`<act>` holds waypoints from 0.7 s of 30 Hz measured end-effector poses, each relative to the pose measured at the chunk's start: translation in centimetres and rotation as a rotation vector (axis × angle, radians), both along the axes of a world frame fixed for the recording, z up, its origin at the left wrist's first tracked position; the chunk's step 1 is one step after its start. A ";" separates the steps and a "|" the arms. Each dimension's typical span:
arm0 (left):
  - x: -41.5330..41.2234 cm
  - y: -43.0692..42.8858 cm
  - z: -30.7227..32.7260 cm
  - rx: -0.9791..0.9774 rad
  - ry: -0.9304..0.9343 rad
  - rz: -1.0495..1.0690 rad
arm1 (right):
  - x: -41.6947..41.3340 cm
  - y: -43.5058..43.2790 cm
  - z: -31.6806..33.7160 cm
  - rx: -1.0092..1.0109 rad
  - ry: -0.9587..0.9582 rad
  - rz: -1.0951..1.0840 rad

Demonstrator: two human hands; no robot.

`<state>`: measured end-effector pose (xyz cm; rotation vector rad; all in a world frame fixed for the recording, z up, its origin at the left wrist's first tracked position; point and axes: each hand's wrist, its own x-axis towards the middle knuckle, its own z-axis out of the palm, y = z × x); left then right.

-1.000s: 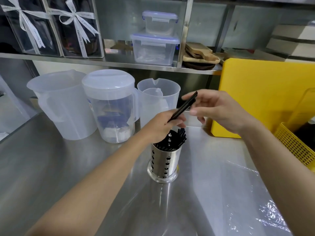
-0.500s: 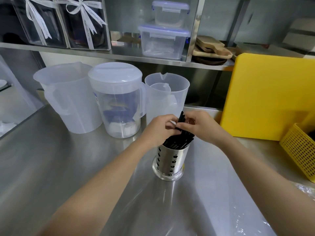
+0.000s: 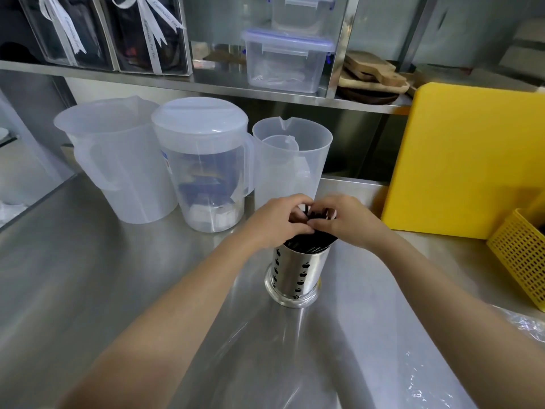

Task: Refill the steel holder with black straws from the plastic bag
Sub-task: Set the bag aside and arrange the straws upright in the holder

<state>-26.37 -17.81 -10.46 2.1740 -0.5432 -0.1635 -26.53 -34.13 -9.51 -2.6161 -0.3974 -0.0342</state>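
Note:
A perforated steel holder (image 3: 298, 273) stands on the steel counter, packed with black straws (image 3: 312, 239) that fan out above its rim. Both hands meet right over the straw tops. My left hand (image 3: 274, 222) curls its fingers round the bundle from the left. My right hand (image 3: 345, 219) pinches straw tips from the right. The clear plastic bag (image 3: 525, 323) shows only as a crinkled edge at the lower right.
Three translucent plastic jugs (image 3: 203, 163) stand behind the holder. A yellow cutting board (image 3: 466, 160) leans at the right, with a yellow mesh basket (image 3: 522, 258) beside it. A shelf (image 3: 206, 87) above carries clear boxes and wooden boards.
My right hand brought a straw down from above into the holder. Both hands now close together on the straw tops, lower than before.

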 end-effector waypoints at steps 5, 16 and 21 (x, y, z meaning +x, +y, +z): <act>0.1 0.9 0.7 -0.184 -0.119 0.135 | -2.0 -0.2 1.5 0.183 -0.126 0.090; -1.5 2.8 -1.0 -0.032 -0.193 -0.054 | -3.0 1.6 -1.2 -0.141 -0.083 0.192; -1.5 3.3 -2.5 0.164 -0.262 -0.008 | -2.9 1.2 -1.6 0.029 -0.069 0.143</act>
